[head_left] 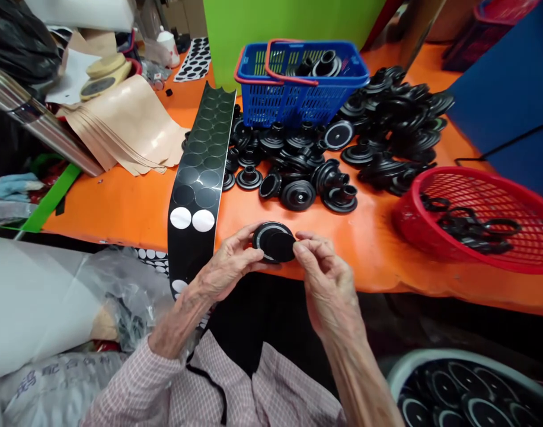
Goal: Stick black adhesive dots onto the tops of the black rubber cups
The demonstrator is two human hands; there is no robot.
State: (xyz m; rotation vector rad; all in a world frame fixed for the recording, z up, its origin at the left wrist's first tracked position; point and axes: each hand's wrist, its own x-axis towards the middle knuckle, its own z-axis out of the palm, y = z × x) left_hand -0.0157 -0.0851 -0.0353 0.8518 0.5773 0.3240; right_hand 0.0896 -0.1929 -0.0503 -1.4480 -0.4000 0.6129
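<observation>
Fingers of the left hand (227,267) clench a round black rubber fitting (261,240). Those of the right hand (327,290) press a black disc (280,247) onto it

The held rubber disc (265,237) is matt black with a faint sheen at its rim; the backing strip (192,196) is glossy black; the tabletop (120,204) is smooth, shiny orange; the blue basket (271,104) and red basket (409,219) are moulded plastic; the flask (35,115) is polished metal; the sleeve (133,385) is woven cloth.
</observation>
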